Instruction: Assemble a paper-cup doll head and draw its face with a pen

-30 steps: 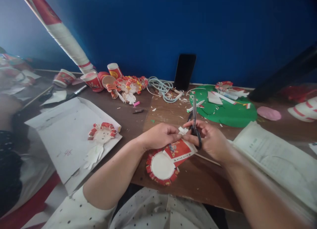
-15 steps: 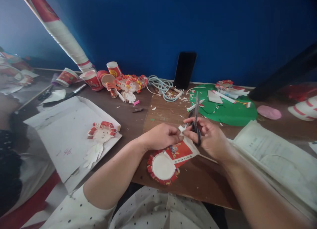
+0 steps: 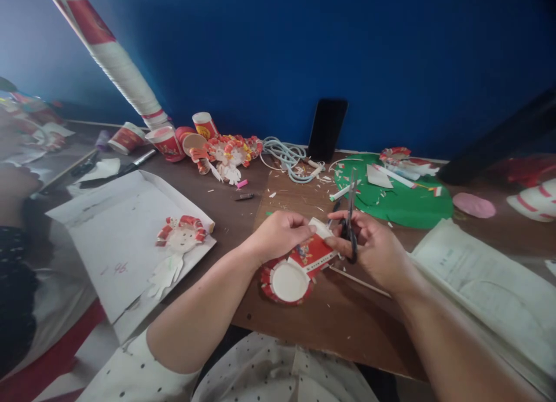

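Observation:
A cut-up red and white paper cup [image 3: 311, 256], its round white base [image 3: 289, 281] ringed by a folded red fringe, is pinched at its upper edge by my left hand [image 3: 284, 235]. My right hand [image 3: 369, 242] holds black-handled scissors [image 3: 351, 208], blades pointing up and away from the paper. The thumb of that same hand touches the cup's right edge, next to its white upper strip. Beneath the cup, a thin stick [image 3: 360, 281] lies on the brown table.
Left, a white envelope [image 3: 108, 234] carries a paper-cup doll [image 3: 182, 234]. Paper cups [image 3: 165, 142], a cable [image 3: 284, 156] and a phone [image 3: 328, 128] line the blue wall. A green disc [image 3: 399, 202] with scraps and an open book [image 3: 482, 280] are right. A person's arm [image 3: 17, 187] shows far left.
The cup piece has been raised and turned a little, its base moving up. My left fingers now lie flatter along its upper edge. The scissors stay in my right hand.

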Action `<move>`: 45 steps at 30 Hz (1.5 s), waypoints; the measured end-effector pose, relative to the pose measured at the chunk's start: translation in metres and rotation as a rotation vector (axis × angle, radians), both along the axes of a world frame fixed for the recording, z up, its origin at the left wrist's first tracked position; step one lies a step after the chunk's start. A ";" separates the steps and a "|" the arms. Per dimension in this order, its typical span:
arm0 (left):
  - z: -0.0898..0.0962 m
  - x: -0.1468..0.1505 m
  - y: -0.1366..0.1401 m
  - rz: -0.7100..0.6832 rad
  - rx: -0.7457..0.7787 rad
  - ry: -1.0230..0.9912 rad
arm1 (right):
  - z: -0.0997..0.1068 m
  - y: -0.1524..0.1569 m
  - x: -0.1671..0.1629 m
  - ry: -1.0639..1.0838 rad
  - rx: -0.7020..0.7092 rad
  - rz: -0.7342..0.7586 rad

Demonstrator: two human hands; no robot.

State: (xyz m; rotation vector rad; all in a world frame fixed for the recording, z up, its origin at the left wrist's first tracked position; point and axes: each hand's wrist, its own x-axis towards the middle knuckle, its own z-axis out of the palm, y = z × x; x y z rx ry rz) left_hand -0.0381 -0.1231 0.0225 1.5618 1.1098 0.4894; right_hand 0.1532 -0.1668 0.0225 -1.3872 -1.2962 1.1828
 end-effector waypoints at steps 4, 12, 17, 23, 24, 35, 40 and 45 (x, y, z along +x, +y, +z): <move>-0.002 0.001 0.000 0.029 -0.015 -0.058 | 0.003 0.001 0.002 -0.007 0.017 -0.094; -0.004 0.011 0.004 0.058 -0.275 -0.341 | 0.007 0.009 -0.002 0.006 0.101 -0.103; 0.007 0.024 0.019 0.142 -0.324 -0.482 | 0.027 0.036 0.004 -0.004 0.140 -0.060; 0.029 0.053 0.080 0.236 -0.159 -0.538 | 0.044 0.093 0.016 -0.005 0.239 -0.227; 0.032 0.058 0.092 0.216 -0.183 -0.602 | 0.046 0.102 0.017 0.007 0.260 -0.277; 0.006 0.084 0.151 0.055 -0.302 -0.795 | 0.028 0.145 0.036 0.118 0.261 -0.334; -0.014 0.092 0.156 0.051 -0.384 -0.851 | 0.012 0.152 0.039 0.106 0.215 -0.381; -0.023 0.093 0.160 0.066 -0.392 -0.857 | 0.001 0.155 0.035 0.121 0.180 -0.412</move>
